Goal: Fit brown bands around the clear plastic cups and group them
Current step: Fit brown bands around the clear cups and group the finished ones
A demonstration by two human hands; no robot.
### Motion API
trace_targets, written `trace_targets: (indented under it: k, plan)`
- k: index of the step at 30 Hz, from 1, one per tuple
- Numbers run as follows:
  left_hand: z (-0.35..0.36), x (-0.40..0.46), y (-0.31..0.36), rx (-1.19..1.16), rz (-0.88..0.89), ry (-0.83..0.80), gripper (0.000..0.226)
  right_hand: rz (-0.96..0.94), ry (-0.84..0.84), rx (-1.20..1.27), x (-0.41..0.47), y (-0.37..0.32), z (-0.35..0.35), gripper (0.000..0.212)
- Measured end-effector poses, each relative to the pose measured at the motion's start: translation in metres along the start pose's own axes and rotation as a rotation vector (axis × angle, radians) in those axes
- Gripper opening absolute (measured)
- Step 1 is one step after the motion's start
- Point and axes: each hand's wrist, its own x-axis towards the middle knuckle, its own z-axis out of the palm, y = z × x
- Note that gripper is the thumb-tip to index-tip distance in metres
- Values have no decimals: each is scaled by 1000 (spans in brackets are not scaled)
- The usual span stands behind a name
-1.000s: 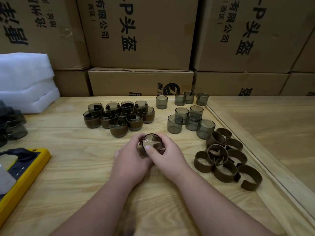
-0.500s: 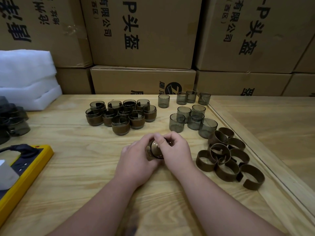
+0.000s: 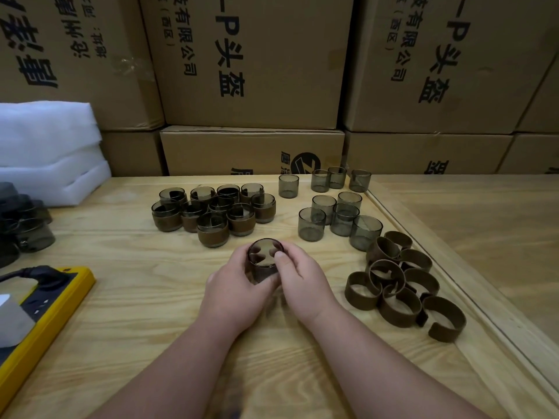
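power strip (image 3: 45, 300): yellow, lying at the left edge of the tabletop (image 3: 127, 297), well apart from the work; not involved.
foam sheets (image 3: 45, 152): white stack at the far left, behind the dark parts; not involved.
banded cups (image 3: 211, 213): finished group standing upright and touching one another, left of centre, just beyond the hands. judged destination for the cup in hand.
left hand (image 3: 233, 293): fingers curled round the near and left side of the held cup, grasping it.
held cup (image 3: 263, 264): clear smoky cup between both hands at centre, mouth tilted toward the viewer, fingertips showing through the wall. whether a brown band is already round it cannot be told; the hands cover the lower wall.
right hand (image 3: 302, 279): thumb pressed on the cup's near rim, fingers wrapped round the far side, grasping it.
step advice: judged as seating a band. keep the cup steady in the left hand, slide the band evenly so it sits level, avoid squeezing the thin wall.
bare cups (image 3: 332, 213): unbanded stock, upright, right of centre.
loose bands (image 3: 399, 285): brown split rings heaped at the right, near the tabletop's raised edge.
risk: an overlapping ring may drag its neighbours when one is lifted.
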Motion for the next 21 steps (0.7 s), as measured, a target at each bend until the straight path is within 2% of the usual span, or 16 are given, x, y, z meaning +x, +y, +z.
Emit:
trace_targets:
  k: [4, 7, 11, 14, 17, 19, 21]
  plan:
    - [-2, -3, 0, 2, -17, -18, 49, 11, -7, -26, -3, -5, 1, 50]
    - [-1, -6, 0, 55, 44, -41, 57, 41, 38, -12, -6, -7, -1, 66]
    - [1, -9, 1, 90, 132, -49, 58, 21, 58, 72, -7, -8, -5, 63]
    - [1, -10, 1, 88, 152, -75, 59, 38, 65, 128, -5, -7, -9, 49]
    - [1, -10, 0, 9, 96, -131, 66, 92, 157, 154, -3, -8, -12, 35]
    - [1, -9, -3, -75, 45, -128, 72, 106, 210, 229, -3, -9, -13, 37]
    - [0, -8, -4, -147, 0, -100, 79, 56, 188, 320, -4, -9, -12, 33]
